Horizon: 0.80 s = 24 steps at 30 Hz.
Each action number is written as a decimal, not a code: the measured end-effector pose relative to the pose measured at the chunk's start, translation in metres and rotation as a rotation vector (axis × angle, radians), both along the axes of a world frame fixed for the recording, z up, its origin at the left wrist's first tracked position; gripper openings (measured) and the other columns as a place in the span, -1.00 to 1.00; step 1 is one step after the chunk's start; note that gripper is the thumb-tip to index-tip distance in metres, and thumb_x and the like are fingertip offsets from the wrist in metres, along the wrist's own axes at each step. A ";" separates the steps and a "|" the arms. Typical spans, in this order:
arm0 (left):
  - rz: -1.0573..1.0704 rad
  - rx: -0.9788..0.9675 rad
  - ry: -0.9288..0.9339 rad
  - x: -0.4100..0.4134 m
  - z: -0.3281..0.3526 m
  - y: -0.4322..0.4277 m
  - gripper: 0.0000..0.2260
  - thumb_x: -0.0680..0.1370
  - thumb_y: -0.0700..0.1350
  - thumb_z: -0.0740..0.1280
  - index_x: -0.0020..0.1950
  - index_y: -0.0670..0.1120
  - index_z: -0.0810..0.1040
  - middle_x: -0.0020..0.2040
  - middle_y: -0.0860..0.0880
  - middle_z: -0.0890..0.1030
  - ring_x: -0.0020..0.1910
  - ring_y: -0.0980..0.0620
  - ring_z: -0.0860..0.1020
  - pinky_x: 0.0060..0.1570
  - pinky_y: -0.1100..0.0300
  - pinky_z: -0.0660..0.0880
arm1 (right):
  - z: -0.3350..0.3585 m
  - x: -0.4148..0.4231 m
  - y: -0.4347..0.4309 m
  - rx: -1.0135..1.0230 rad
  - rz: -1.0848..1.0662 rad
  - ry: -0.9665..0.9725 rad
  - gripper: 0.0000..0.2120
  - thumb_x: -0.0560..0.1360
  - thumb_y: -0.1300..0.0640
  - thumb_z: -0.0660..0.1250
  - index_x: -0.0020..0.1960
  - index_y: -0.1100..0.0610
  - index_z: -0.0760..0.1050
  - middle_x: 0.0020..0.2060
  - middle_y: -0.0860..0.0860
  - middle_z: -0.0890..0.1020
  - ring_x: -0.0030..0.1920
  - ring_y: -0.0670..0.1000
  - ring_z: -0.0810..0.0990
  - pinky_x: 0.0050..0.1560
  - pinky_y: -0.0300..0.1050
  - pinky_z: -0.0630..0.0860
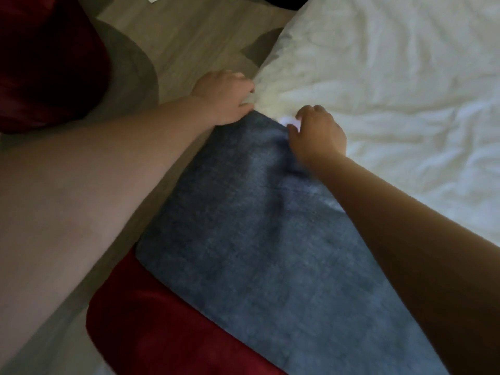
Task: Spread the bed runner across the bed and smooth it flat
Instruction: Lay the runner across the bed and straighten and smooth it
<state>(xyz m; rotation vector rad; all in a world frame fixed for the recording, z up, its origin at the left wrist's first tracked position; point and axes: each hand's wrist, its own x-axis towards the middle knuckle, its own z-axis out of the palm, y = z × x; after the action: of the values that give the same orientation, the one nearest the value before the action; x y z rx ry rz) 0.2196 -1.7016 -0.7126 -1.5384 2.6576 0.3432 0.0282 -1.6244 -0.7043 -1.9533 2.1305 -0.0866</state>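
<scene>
A blue-grey bed runner lies along the edge of a bed covered with a wrinkled white duvet. My left hand is at the runner's far corner, its fingers closed where the runner meets the white duvet corner. My right hand rests on the runner's far edge a little to the right, fingers curled and pinching the fabric edge. Both forearms reach in from the bottom of the view. The runner's near end runs out of the frame.
A dark red cloth lies beside the runner at the lower left, and another dark red mass sits at the upper left. Pale wood-look floor runs beside the bed.
</scene>
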 end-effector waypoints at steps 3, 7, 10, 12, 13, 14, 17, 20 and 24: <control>0.019 -0.002 -0.004 0.013 0.012 -0.001 -0.60 0.58 0.14 0.13 0.32 -0.04 0.43 0.26 -0.13 0.49 0.16 -0.17 0.48 0.03 -0.02 0.44 | 0.020 -0.005 -0.003 -0.085 0.026 0.072 -0.62 0.59 -0.02 0.15 0.29 0.18 0.41 0.19 0.13 0.50 0.14 0.18 0.50 0.02 0.03 0.42; 0.051 -0.009 0.027 0.030 0.037 0.009 -0.58 0.59 0.16 0.09 0.36 -0.03 0.40 0.32 -0.12 0.46 0.22 -0.16 0.47 0.11 -0.06 0.45 | 0.046 -0.007 -0.004 -0.102 0.005 0.137 -0.56 0.58 -0.06 0.12 0.33 0.20 0.37 0.22 0.15 0.49 0.20 0.20 0.48 0.10 0.06 0.41; 0.041 -0.035 0.023 0.036 0.054 0.031 -0.59 0.60 0.15 0.08 0.34 -0.03 0.41 0.31 -0.10 0.47 0.21 -0.14 0.48 0.11 -0.05 0.46 | 0.061 0.000 0.009 -0.098 0.008 0.164 -0.55 0.58 -0.08 0.11 0.32 0.21 0.38 0.21 0.17 0.49 0.19 0.22 0.48 0.10 0.07 0.41; 0.037 -0.050 0.008 0.039 0.060 0.053 -0.59 0.59 0.16 0.07 0.31 -0.02 0.43 0.28 -0.09 0.49 0.18 -0.13 0.49 0.07 -0.03 0.47 | 0.066 0.005 0.025 -0.093 0.028 0.181 -0.55 0.58 -0.08 0.11 0.29 0.23 0.39 0.19 0.19 0.50 0.18 0.24 0.48 0.09 0.08 0.40; 0.035 -0.054 -0.001 0.040 0.063 0.064 -0.60 0.59 0.17 0.07 0.30 -0.02 0.43 0.26 -0.08 0.49 0.17 -0.13 0.49 0.06 -0.02 0.47 | 0.068 0.008 0.036 -0.085 0.035 0.185 -0.56 0.58 -0.07 0.11 0.27 0.24 0.40 0.17 0.20 0.50 0.17 0.24 0.48 0.09 0.08 0.40; 0.031 -0.055 -0.008 0.041 0.064 0.077 -0.60 0.59 0.17 0.07 0.29 -0.02 0.44 0.26 -0.08 0.50 0.16 -0.13 0.49 0.05 -0.02 0.48 | 0.069 0.011 0.049 -0.073 0.043 0.189 -0.56 0.58 -0.07 0.11 0.25 0.24 0.41 0.16 0.21 0.51 0.16 0.25 0.48 0.08 0.08 0.40; 0.005 -0.069 -0.037 0.041 0.066 0.118 -0.61 0.59 0.16 0.08 0.28 -0.01 0.45 0.25 -0.05 0.51 0.17 -0.11 0.49 0.07 -0.01 0.47 | 0.068 0.021 0.095 -0.025 0.117 0.219 -0.58 0.58 -0.05 0.10 0.25 0.24 0.39 0.15 0.21 0.50 0.16 0.24 0.48 0.10 0.09 0.39; -0.004 -0.067 -0.058 0.041 0.068 0.161 -0.62 0.59 0.16 0.10 0.28 -0.02 0.45 0.25 -0.05 0.52 0.19 -0.09 0.48 0.11 -0.05 0.46 | 0.067 0.029 0.141 0.006 0.186 0.204 -0.56 0.58 -0.06 0.11 0.30 0.22 0.36 0.21 0.19 0.49 0.24 0.20 0.44 0.22 0.11 0.34; 0.012 -0.095 -0.044 0.036 0.071 0.224 -0.63 0.58 0.15 0.12 0.23 -0.05 0.48 0.18 -0.06 0.55 0.15 -0.08 0.50 0.07 -0.05 0.48 | 0.067 0.034 0.201 0.006 0.205 0.163 -0.56 0.58 -0.07 0.11 0.31 0.21 0.37 0.22 0.16 0.49 0.27 0.17 0.43 0.26 0.10 0.34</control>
<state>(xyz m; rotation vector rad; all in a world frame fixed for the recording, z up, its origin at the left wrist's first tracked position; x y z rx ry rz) 0.2557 -1.4775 -0.6418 -1.5691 2.6679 0.1838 0.0624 -1.4231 -0.6377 -2.2311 2.0067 0.1210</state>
